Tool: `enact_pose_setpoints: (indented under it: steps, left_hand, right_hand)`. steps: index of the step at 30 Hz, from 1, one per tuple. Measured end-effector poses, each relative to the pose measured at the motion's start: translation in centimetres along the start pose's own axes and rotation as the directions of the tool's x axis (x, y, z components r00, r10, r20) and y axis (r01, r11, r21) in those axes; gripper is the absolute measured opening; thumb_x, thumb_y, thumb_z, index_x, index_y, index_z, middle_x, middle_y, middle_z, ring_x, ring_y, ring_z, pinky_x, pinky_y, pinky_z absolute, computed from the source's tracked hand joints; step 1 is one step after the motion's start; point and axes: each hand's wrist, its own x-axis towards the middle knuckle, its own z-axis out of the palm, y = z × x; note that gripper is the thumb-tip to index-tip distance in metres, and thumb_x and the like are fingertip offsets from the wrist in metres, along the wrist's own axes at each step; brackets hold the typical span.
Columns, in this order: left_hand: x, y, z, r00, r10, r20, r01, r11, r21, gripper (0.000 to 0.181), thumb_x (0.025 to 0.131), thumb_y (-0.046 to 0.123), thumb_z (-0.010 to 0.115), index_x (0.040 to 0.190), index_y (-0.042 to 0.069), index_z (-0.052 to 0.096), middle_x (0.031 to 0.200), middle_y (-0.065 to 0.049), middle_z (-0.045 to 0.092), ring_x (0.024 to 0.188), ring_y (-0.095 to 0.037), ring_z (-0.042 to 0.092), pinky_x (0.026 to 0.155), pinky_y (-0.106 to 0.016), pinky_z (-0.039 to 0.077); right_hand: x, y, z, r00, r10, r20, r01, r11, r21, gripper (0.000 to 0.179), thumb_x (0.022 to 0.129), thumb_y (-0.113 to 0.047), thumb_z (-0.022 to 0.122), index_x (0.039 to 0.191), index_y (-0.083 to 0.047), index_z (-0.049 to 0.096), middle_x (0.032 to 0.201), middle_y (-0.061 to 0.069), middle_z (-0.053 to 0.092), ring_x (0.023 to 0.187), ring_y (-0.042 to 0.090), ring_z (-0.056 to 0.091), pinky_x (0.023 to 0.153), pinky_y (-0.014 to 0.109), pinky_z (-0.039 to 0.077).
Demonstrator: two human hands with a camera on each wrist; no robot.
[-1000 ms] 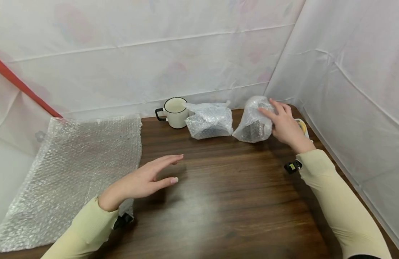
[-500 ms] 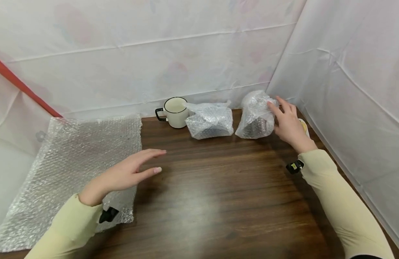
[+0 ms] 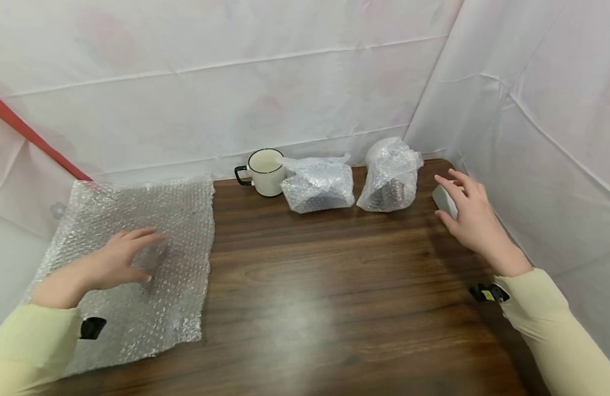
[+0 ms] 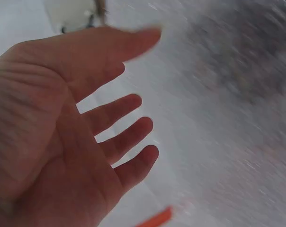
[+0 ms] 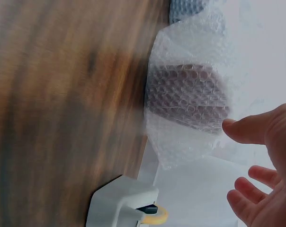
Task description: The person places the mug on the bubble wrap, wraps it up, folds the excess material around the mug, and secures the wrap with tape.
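Observation:
My left hand [image 3: 109, 264] hovers over a flat sheet of bubble wrap [image 3: 178, 302] at the table's left, fingers loosely extended and holding nothing. In the left wrist view its palm and spread fingers show against blurred wrap. My right hand [image 3: 475, 220] is at the far right, thumb and fingers parted, in front of a pale tape dispenser [image 3: 444, 201]. The right wrist view shows the dispenser [image 5: 119, 203] with a yellow roll, apart from the fingers. Left of that hand stands a bubble-wrapped bundle [image 3: 390, 176], something dark inside it.
A second bubble-wrapped bundle [image 3: 318, 187] lies left of the first, near the back edge. Beside it is a cream mug [image 3: 267, 175] with black rim and handle. White curtains [image 3: 265, 82] enclose the back and right of the brown table [image 3: 305, 308].
My right hand has let go of the right bundle, which stays upright at the back, and moved right to the dispenser. My left hand has moved left over the sheet.

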Motion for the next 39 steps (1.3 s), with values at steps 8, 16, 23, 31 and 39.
enact_pose_setpoints:
  steps: [8, 16, 23, 31, 39]
  left_hand:
    - [-1.0, -1.5, 1.4, 0.992, -0.095, 0.086, 0.097, 0.995, -0.020, 0.098, 0.067, 0.038, 0.090, 0.142, -0.005, 0.046, 0.146, -0.039, 0.026, 0.125, -0.066, 0.027, 0.089, -0.078, 0.032]
    - [1.1, 2.5, 2.0, 0.996, -0.057, 0.065, 0.054, 0.997, 0.051, 0.097, 0.070, 0.056, 0.084, 0.144, 0.003, 0.049, 0.144, -0.032, 0.034, 0.126, -0.057, 0.033, 0.090, -0.073, 0.038]
    - [3.5, 7.0, 3.0, 0.999, 0.004, 0.034, -0.006, 0.997, 0.075, 0.099, 0.071, 0.069, 0.076, 0.145, 0.008, 0.051, 0.127, -0.022, 0.043, 0.111, -0.039, 0.043, 0.079, -0.054, 0.049]
    - [6.0, 10.2, 4.2, 0.991, 0.097, 0.087, -0.098, 0.995, 0.003, 0.104, 0.071, 0.072, 0.074, 0.147, 0.006, 0.049, 0.101, -0.006, 0.039, 0.085, -0.019, 0.039, 0.066, -0.029, 0.038]
    - [7.8, 13.2, 4.3, 0.955, 0.131, 0.265, -0.116, 0.991, -0.072, 0.120, 0.067, 0.065, 0.081, 0.154, 0.000, 0.030, 0.107, -0.007, 0.040, 0.083, -0.017, 0.043, 0.070, -0.030, 0.042]
  right_hand:
    - [-1.5, -0.8, 0.1, 0.995, -0.095, -0.043, 0.097, 0.995, 0.038, 0.072, 0.072, 0.010, 0.081, 0.138, 0.000, 0.054, 0.142, 0.031, 0.041, 0.108, 0.049, 0.045, 0.086, 0.062, 0.034]
    - [-1.0, -2.2, 1.0, 0.994, -0.098, -0.052, 0.102, 0.992, 0.077, 0.063, 0.076, 0.009, 0.078, 0.134, 0.001, 0.056, 0.142, 0.028, 0.041, 0.110, 0.047, 0.045, 0.087, 0.058, 0.037]
    - [-0.2, -3.5, 2.3, 0.989, -0.133, -0.067, 0.139, 0.984, 0.107, 0.055, 0.078, 0.002, 0.078, 0.129, 0.001, 0.059, 0.141, 0.027, 0.044, 0.110, 0.045, 0.049, 0.088, 0.057, 0.038]
    - [0.6, -4.6, 3.5, 0.982, -0.169, -0.087, 0.179, 0.976, 0.121, 0.049, 0.080, 0.000, 0.075, 0.128, 0.001, 0.061, 0.142, 0.028, 0.043, 0.110, 0.046, 0.048, 0.089, 0.057, 0.036]
    - [0.9, -6.7, 3.9, 0.973, -0.212, -0.093, 0.224, 0.963, 0.148, 0.045, 0.079, 0.000, 0.075, 0.123, -0.001, 0.063, 0.140, 0.025, 0.046, 0.108, 0.044, 0.048, 0.087, 0.053, 0.039]
